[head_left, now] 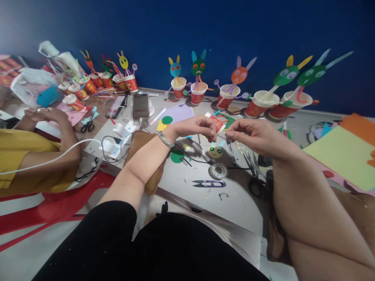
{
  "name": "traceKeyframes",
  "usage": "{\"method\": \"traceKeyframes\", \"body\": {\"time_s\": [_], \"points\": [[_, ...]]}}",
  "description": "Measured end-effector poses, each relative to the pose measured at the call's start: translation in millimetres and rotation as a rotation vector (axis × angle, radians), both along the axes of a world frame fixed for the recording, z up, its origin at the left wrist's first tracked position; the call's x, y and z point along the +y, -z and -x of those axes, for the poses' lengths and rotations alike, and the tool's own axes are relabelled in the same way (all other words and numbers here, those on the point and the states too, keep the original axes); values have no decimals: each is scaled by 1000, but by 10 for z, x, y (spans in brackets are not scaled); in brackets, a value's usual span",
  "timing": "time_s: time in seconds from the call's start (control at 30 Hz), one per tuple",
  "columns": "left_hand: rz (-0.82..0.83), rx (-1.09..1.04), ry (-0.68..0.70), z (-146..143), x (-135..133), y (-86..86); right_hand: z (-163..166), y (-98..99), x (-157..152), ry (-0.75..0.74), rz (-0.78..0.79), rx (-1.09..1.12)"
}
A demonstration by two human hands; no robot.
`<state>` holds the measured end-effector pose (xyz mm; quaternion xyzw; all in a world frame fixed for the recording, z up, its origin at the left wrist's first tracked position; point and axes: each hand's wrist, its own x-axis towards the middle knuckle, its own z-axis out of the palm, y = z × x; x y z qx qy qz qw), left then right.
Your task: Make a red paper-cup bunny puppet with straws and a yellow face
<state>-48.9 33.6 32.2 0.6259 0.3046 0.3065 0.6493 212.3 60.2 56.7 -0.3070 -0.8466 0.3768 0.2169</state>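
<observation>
My left hand (202, 127), with a bangle at the wrist, is closed around a red-and-white paper cup (219, 124), partly hidden by the fingers. Close by on the right, my right hand (254, 134) has thumb and fingers pinched together; what they hold, if anything, is too small to make out. Below the hands lie a pale yellow paper face (215, 151) with green eyes, a white ring-shaped spool (218, 170), purple thread snips (209, 184) and a pair of scissors (255, 175). A green paper disc (177, 156) is left of the spool.
Paper cups with paper-headed figures, such as an orange one (239, 75), line the blue wall. Coloured paper sheets (341, 156) lie at right. At left are a power strip (121, 138), a white cable (58, 158) and another person's hands (45, 115).
</observation>
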Motion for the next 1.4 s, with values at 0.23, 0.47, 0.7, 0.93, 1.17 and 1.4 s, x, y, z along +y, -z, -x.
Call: {"method": "traceKeyframes", "body": {"time_s": [0.23,0.47,0.7,0.93,1.17,1.4], "points": [[11,-18,-15,-6,16,1,-3,26,30,8,19,-16],[34,-19,-31,9,23,23,-13,7,37,7,5,-25],[60,-19,-65,16,40,53,-28,9,70,28,-5,-26],[120,-48,-166,-2,60,97,-65,48,124,77,36,-14],[123,-88,-496,-81,68,88,-81,38,131,122,49,-22],[-4,-69,-946,6,180,89,-72,-10,105,121,62,-34]]}}
